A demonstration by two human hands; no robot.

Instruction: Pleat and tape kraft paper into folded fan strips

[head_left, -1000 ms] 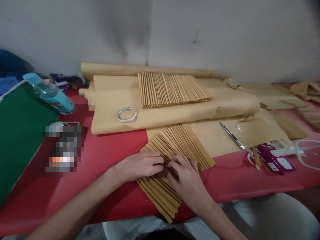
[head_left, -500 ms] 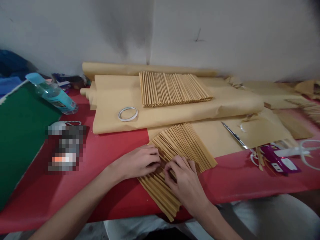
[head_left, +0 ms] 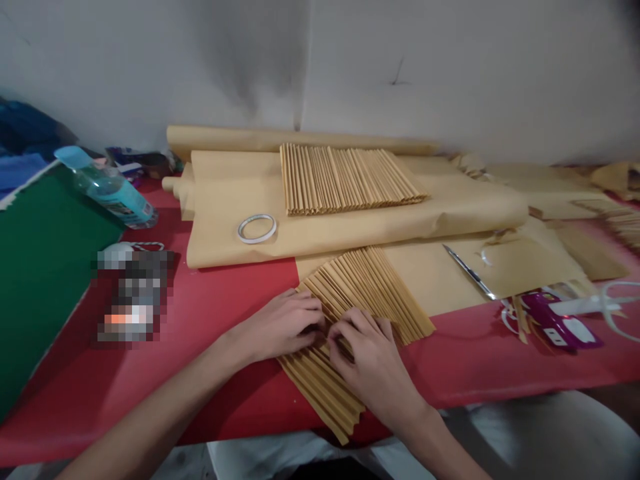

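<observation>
A sheet of pleated brown paper point(head_left: 367, 287) lies across the front of the table, its folds spread at the far end and at the near end. My left hand point(head_left: 290, 323) is closed on the pleats at the middle from the left side. From the right, my right hand point(head_left: 365, 347) pinches the folds close by, thumb against fingertips. The two hands almost meet, and they hide the paper between them. Behind stands a second block of pleated paper point(head_left: 350, 179), lying on rolled brown paper point(head_left: 235, 183) with a roll of tape point(head_left: 257, 229).
A utility knife point(head_left: 470, 272) lies on flat brown paper at right, near a purple package point(head_left: 560, 320) and paper scraps. At left are a bottle point(head_left: 113, 193), a green board point(head_left: 45, 280) and a blurred-out item point(head_left: 133, 297). The red table point(head_left: 215, 393) ends close in front.
Both hands stay on the pleated paper, with only slight finger movement. The view has shifted very slightly.
</observation>
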